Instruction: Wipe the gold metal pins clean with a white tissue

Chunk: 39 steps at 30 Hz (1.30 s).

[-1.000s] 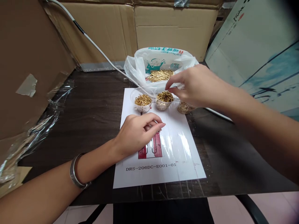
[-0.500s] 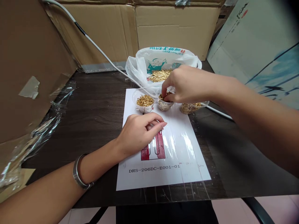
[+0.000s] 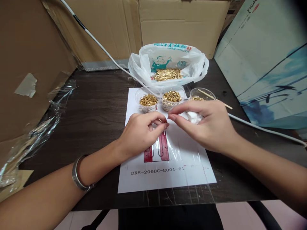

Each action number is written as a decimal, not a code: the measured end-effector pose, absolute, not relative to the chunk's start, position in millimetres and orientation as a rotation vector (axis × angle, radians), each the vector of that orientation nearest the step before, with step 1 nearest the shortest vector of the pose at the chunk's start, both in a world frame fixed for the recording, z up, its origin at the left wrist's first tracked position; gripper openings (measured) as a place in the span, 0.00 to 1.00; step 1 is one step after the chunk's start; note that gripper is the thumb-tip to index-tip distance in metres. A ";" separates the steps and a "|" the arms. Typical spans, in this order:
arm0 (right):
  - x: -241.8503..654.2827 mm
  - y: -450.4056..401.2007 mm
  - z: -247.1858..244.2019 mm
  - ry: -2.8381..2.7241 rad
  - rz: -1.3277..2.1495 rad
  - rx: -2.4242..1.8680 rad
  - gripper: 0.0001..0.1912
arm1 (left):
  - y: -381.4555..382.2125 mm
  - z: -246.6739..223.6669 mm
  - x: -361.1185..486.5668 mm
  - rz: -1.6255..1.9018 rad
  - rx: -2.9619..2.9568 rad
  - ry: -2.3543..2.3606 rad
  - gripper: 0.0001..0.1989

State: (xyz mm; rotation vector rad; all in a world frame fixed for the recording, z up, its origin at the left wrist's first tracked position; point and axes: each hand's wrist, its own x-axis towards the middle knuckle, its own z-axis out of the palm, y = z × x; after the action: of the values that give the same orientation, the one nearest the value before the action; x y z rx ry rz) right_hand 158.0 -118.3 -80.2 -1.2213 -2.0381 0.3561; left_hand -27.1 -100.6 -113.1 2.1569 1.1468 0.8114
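My left hand (image 3: pixel 145 132) rests over the printed sheet (image 3: pixel 141 182), thumb and fingers pinched together; whatever they hold is too small to name. Close to its fingertips, my right hand (image 3: pixel 208 127) is pinched too, with the tips nearly meeting the left ones. Anything in that right pinch is too tiny to make out. A white crumpled-looking wad (image 3: pixel 194 117) shows under its curled fingers. Behind the hands stand a left clear cup (image 3: pixel 148 101) and a middle clear cup (image 3: pixel 172 96), both filled with small gold-coloured metal pins. The right clear cup (image 3: pixel 200 92) is partly hidden by my right hand.
A white plastic bag (image 3: pixel 141 68) holding longer gold pins (image 3: pixel 168 74) lies open behind the cups. A thin wooden stick (image 3: pixel 206 93) leans across the right cup. A white cable (image 3: pixel 103 51) crosses the dark table (image 3: pixel 96 95). Cardboard (image 3: pixel 107 32) stands at the back and left.
My right hand has come out of the middle cup and moved toward me, its pinched fingertips now by my left fingertips. My left hand stays pinched in nearly the same place.
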 end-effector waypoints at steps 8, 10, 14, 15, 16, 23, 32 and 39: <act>160.7 -117.3 -122.6 -1.783 0.506 -1.186 0.04 | -93.9 -112.9 -28.9 0.772 2.236 1.113 0.07; 160.2 -113.2 -125.3 -1.758 0.530 -1.172 0.04 | -91.6 -113.3 -29.6 0.757 2.226 1.113 0.07; 161.2 -111.3 -125.1 -1.801 0.562 -1.143 0.02 | -90.2 -114.2 -31.0 0.711 2.126 1.117 0.06; 162.0 -111.5 -124.7 -1.811 0.574 -1.140 0.02 | -90.2 -114.1 -31.4 0.692 2.090 1.123 0.06; 162.8 -111.7 -124.4 -1.818 0.581 -1.139 0.02 | -90.2 -113.8 -31.8 0.671 2.054 1.129 0.06; 165.8 -109.3 -124.1 -1.800 0.568 -1.197 0.01 | -85.4 -110.2 -33.0 0.575 2.010 1.078 0.05; 166.7 -109.3 -125.0 -1.832 0.563 -1.204 0.01 | -84.0 -114.1 -34.6 0.532 2.097 1.040 0.06; 166.3 -108.1 -125.5 -1.848 0.585 -1.176 0.01 | -83.1 -114.4 -35.1 0.498 2.156 1.008 0.07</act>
State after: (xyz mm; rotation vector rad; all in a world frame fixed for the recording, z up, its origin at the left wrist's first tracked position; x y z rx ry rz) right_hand 166.3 -108.1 -125.5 -1.1765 -1.8478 0.5848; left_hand -35.1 -83.1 -114.4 2.1563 1.0083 0.4982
